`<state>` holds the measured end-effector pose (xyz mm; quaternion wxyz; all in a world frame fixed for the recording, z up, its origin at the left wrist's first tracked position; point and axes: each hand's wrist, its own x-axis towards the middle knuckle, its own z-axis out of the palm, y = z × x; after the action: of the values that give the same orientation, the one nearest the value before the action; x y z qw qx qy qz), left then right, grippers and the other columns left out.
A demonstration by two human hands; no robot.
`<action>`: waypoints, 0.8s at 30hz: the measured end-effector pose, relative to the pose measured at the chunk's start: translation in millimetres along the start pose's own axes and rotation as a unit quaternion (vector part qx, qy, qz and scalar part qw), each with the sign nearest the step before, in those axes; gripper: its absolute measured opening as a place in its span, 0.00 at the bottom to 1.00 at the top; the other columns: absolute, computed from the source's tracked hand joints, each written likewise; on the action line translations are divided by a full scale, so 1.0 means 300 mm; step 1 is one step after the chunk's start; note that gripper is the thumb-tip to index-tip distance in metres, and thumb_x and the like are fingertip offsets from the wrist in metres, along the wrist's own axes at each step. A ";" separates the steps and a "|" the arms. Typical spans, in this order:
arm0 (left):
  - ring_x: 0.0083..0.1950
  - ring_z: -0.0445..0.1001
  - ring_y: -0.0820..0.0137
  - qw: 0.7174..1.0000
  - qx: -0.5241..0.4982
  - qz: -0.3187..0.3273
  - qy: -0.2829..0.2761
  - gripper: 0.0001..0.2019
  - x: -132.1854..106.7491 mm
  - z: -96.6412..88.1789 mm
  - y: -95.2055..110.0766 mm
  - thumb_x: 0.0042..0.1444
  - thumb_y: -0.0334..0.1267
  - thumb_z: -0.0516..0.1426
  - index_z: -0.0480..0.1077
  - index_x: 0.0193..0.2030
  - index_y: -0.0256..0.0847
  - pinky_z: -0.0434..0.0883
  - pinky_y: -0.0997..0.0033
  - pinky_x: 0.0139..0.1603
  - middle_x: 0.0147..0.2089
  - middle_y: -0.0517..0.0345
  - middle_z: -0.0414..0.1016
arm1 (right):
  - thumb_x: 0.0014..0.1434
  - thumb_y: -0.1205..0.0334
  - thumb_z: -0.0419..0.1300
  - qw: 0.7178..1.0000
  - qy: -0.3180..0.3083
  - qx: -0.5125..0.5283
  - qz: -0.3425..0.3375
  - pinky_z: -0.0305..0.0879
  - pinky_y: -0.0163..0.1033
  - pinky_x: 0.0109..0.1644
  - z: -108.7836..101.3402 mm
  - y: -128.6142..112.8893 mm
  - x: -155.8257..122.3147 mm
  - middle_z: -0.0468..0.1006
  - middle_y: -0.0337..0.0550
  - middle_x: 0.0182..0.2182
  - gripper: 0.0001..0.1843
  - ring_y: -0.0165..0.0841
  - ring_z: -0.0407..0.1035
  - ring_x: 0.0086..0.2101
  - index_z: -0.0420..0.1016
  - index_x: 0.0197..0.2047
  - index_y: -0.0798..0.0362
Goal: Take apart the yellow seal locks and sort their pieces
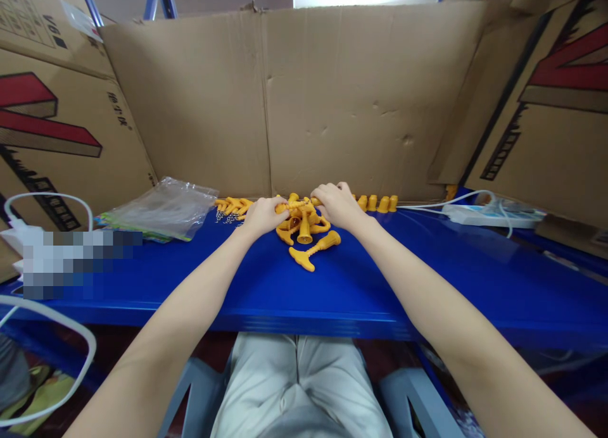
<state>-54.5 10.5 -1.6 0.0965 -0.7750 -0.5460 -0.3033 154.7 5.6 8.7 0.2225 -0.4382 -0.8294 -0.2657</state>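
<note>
A yellow T-handled plastic tool spans the gap between my hands, above a small pile. My left hand is closed on its left end, and my right hand grips its right end. My fingers partly hide both ends. Under them lies a heap of similar yellow tools, with curved handles and flared cup ends. Nearer to me, one more yellow tool lies by itself, its curved handle, twisted shaft and cup in plain sight.
Yellow handle pieces and small metal parts lie left of my hands. Yellow cups stand in a row at right. Clear plastic bags, a white power strip and cables lie on the blue table. Cardboard walls surround it.
</note>
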 end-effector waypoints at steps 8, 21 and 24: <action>0.42 0.76 0.61 0.992 -0.021 -0.103 0.074 0.18 0.021 0.017 -0.119 0.51 0.30 0.52 0.76 0.46 0.45 0.69 0.65 0.45 0.38 0.53 0.79 | 0.60 0.63 0.52 0.987 0.109 0.021 0.121 0.51 0.48 0.48 0.017 0.086 -0.012 0.73 0.54 0.44 0.12 0.45 0.62 0.46 0.71 0.45 0.55; 0.56 0.69 0.56 0.972 -0.031 -0.207 0.110 0.19 0.021 0.078 -0.327 0.58 0.34 0.45 0.69 0.52 0.39 0.66 0.53 0.56 0.53 0.44 0.72 | 0.58 0.60 0.54 0.909 0.072 0.047 0.409 0.60 0.49 0.45 0.160 0.375 -0.189 0.74 0.60 0.44 0.13 0.46 0.67 0.44 0.74 0.43 0.57; 0.58 0.67 0.51 0.969 0.021 -0.235 0.072 0.19 0.010 0.088 -0.332 0.57 0.40 0.49 0.68 0.54 0.39 0.65 0.50 0.56 0.55 0.41 0.71 | 0.57 0.60 0.57 0.882 -0.011 0.077 0.464 0.63 0.44 0.43 0.198 0.402 -0.224 0.76 0.57 0.41 0.11 0.45 0.70 0.43 0.75 0.40 0.57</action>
<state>-134.3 63.9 -38.9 0.0778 -0.5991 -0.7107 -0.3606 283.2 59.6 -47.1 0.3446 -0.7570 -0.5516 -0.0625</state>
